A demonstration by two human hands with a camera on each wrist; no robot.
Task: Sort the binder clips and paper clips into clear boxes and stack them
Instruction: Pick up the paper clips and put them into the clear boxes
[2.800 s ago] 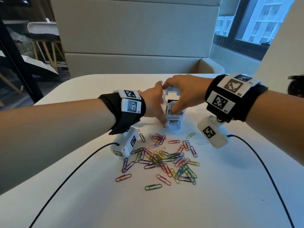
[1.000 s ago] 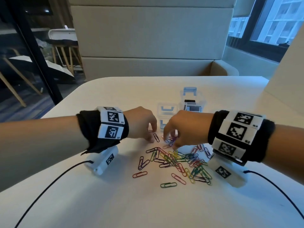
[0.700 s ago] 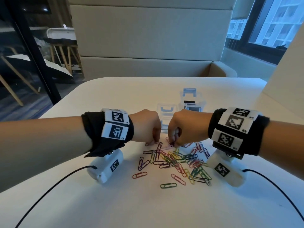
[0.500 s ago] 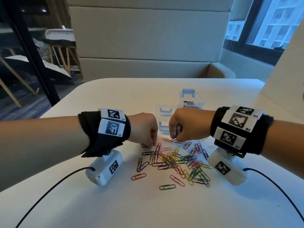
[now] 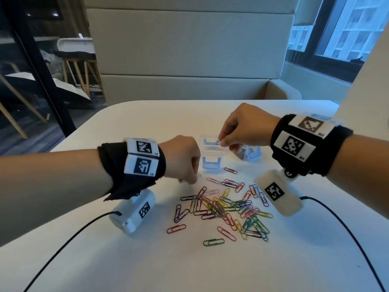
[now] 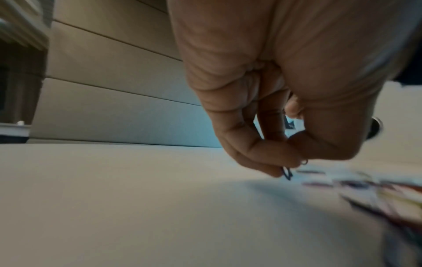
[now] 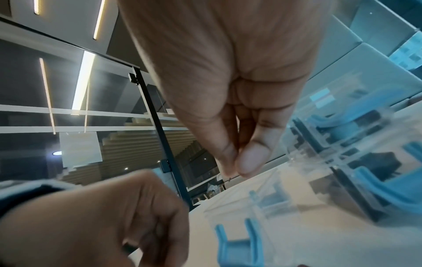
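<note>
Several coloured paper clips [image 5: 223, 207] lie in a loose heap on the white table [image 5: 147, 260]. Behind the heap stands an open clear box [image 5: 212, 153] with blue latches. My right hand [image 5: 223, 142] hovers over that box, pinching a dark paper clip [image 5: 217, 142] between thumb and fingertips [image 7: 248, 162]. A second clear box [image 5: 249, 153] holding dark binder clips sits to its right, partly hidden by that hand. My left hand [image 5: 189, 180] is low at the heap's far left edge, its fingertips [image 6: 269, 169] pinching a dark paper clip [image 6: 287, 174] just above the table.
A beige sofa [image 5: 189, 60] backs the far edge of the table. Black cables [image 5: 63, 249] run from both wrist cameras toward the near edge. A window [image 5: 347, 26] is at the right, and chairs [image 5: 73, 60] behind glass at the left.
My right hand has risen from the heap and moved back over the open clear box with a clip. My left hand stayed low at the heap, pinching a clip.
</note>
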